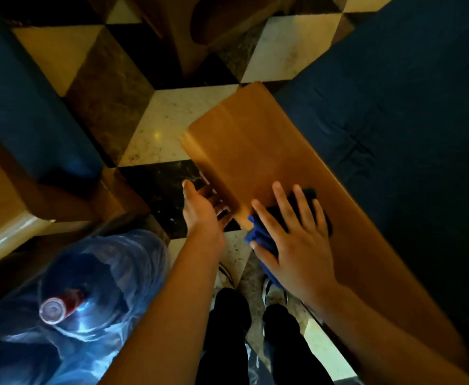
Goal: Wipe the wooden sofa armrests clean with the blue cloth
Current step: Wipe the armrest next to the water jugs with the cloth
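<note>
A broad wooden armrest [258,145] runs from the centre toward the lower right, beside a dark blue sofa cushion [394,107]. My right hand [294,234] lies flat, fingers spread, on the blue cloth [258,237], pressing it onto the armrest's near left edge. Part of the cloth hangs over that edge. My left hand [202,215] is just left of the armrest, fingers apart, holding nothing, close to the armrest's side.
A large blue water bottle [88,279] with a red-and-white cap, wrapped in plastic, stands at lower left. Another wooden armrest [2,212] and blue cushion [27,101] sit at left. The checkered stone floor [161,120] shows between them, and my feet are below.
</note>
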A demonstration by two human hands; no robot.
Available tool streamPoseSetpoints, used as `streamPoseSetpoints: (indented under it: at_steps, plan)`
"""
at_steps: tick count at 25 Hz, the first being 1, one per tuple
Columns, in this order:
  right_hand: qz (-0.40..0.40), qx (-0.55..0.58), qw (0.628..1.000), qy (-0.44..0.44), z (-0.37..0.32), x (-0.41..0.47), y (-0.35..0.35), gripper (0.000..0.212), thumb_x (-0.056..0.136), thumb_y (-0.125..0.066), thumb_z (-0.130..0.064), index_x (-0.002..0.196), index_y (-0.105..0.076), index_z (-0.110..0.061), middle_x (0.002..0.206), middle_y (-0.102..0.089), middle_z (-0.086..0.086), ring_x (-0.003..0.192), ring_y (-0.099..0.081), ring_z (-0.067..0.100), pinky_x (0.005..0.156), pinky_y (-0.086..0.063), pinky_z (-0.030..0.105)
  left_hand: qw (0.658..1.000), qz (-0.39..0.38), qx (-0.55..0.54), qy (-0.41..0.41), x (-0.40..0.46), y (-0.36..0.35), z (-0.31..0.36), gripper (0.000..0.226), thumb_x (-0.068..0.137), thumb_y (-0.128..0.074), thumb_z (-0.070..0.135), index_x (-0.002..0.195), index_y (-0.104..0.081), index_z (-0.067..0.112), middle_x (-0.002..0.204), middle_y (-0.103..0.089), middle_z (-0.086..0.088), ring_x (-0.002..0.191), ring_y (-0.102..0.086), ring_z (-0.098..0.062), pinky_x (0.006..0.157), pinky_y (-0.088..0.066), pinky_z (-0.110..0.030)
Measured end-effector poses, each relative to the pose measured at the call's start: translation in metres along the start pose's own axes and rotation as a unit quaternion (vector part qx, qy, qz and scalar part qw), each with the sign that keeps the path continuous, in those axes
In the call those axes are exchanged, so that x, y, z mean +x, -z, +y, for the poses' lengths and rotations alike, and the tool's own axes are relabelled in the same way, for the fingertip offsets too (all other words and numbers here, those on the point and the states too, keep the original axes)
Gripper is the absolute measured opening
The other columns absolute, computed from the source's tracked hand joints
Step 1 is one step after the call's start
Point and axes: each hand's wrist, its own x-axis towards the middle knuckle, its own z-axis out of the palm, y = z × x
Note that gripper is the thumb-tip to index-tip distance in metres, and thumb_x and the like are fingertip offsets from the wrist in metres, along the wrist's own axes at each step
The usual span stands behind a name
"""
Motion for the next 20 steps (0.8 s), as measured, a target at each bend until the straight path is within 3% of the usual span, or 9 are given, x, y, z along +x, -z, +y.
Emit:
streamPoseSetpoints:
  at_steps: [3, 5, 7, 9, 10, 12, 15, 18, 20]
  plan:
    - [0.015, 0.006, 0.998, 0.06, -0.019, 0.11, 0.013, 0.072, 0.092, -0.046, -0.066, 0.157, -0.033, -0.039, 0.172, -0.016, 0.004, 0.158, -0.011, 0.035, 0.124, -0.012, 0.06, 1.0, -0.013, -0.011, -0.008, 0.01, -0.002, 0.01, 0.064, 0.102, -0.032, 0.063, 0.126, -0.067, 0.014, 0.116, -0.075, -0.012, 0.104, -0.072, -0.03, 0.094, -0.056, -0.052]
    - [0.015, 0.016, 0.996, 0.085, -0.041, 0.186, 0.024, 0.069, 0.088, -0.047, -0.066, 0.15, -0.045, -0.037, 0.165, -0.034, 0.003, 0.154, -0.022, 0.036, 0.122, -0.014, 0.06, 0.999, -0.011, -0.024, -0.028, 0.016, -0.002, 0.017, 0.057, 0.102, -0.036, 0.06, 0.118, -0.07, 0.017, 0.108, -0.078, -0.012, 0.1, -0.073, -0.031, 0.091, -0.058, -0.053]
    - [-0.002, 0.026, 0.997, 0.079, -0.062, 0.238, 0.03, 0.054, 0.085, -0.048, -0.065, 0.122, -0.067, -0.03, 0.133, -0.064, 0.001, 0.135, -0.047, 0.033, 0.112, -0.028, 0.056, 0.998, 0.0, -0.047, -0.036, 0.024, -0.002, 0.026, 0.053, 0.103, -0.038, 0.058, 0.1, -0.071, 0.016, 0.091, -0.08, -0.012, 0.094, -0.073, -0.033, 0.086, -0.059, -0.052]
    - [0.013, 0.067, 0.997, 0.031, -0.058, 0.27, 0.035, 0.038, 0.086, -0.047, -0.06, 0.089, -0.066, -0.028, 0.095, -0.068, -0.001, 0.108, -0.062, 0.03, 0.093, -0.037, 0.047, 0.999, -0.005, -0.038, -0.036, 0.029, -0.002, 0.037, 0.055, 0.103, -0.037, 0.058, 0.098, -0.07, 0.015, 0.094, -0.079, -0.012, 0.093, -0.074, -0.032, 0.083, -0.059, -0.051]
    - [0.026, 0.089, 0.996, -0.003, -0.044, 0.281, 0.036, 0.035, 0.088, -0.047, -0.057, 0.086, -0.064, -0.027, 0.092, -0.069, 0.001, 0.101, -0.064, 0.031, 0.085, -0.038, 0.043, 0.999, -0.016, -0.024, -0.04, 0.03, -0.003, 0.042, 0.054, 0.103, -0.037, 0.058, 0.099, -0.069, 0.015, 0.1, -0.078, -0.012, 0.095, -0.074, -0.031, 0.085, -0.059, -0.051]
    - [0.037, 0.146, 0.982, -0.113, 0.001, 0.287, 0.038, 0.036, 0.092, -0.046, -0.052, 0.093, -0.068, -0.024, 0.097, -0.071, 0.006, 0.101, -0.066, 0.034, 0.074, -0.036, 0.036, 0.998, -0.034, 0.001, -0.056, 0.033, -0.002, 0.053, 0.052, 0.102, -0.039, 0.058, 0.107, -0.068, 0.015, 0.105, -0.077, -0.01, 0.096, -0.074, -0.029, 0.085, -0.059, -0.05]
    - [-0.008, 0.29, 0.918, -0.27, 0.063, 0.239, 0.04, 0.042, 0.097, -0.048, -0.06, 0.1, -0.069, -0.024, 0.1, -0.07, 0.004, 0.111, -0.063, 0.032, 0.078, -0.037, 0.03, 0.996, -0.044, 0.022, -0.073, 0.034, -0.007, 0.061, 0.055, 0.099, -0.042, 0.06, 0.125, -0.064, 0.017, 0.106, -0.075, -0.008, 0.092, -0.073, -0.025, 0.072, -0.061, -0.042]
    - [0.02, 0.262, 0.947, -0.182, 0.069, 0.15, 0.037, 0.05, 0.094, -0.052, -0.061, 0.13, -0.062, -0.028, 0.131, -0.066, 0.002, 0.122, -0.06, 0.026, 0.094, -0.042, 0.032, 0.998, -0.028, 0.021, -0.052, 0.028, -0.005, 0.041, 0.045, 0.099, -0.041, 0.061, 0.107, -0.067, 0.025, 0.105, -0.074, -0.007, 0.093, -0.072, -0.027, 0.084, -0.061, -0.05]
    - [0.039, 0.114, 0.989, -0.085, 0.052, 0.093, 0.028, 0.056, 0.097, -0.047, -0.058, 0.147, -0.05, -0.032, 0.152, -0.052, 0.003, 0.138, -0.048, 0.032, 0.112, -0.037, 0.045, 1.0, -0.029, 0.009, -0.001, 0.018, -0.002, 0.021, 0.046, 0.1, -0.04, 0.061, 0.105, -0.067, 0.024, 0.106, -0.074, -0.01, 0.096, -0.072, -0.03, 0.091, -0.058, -0.054]
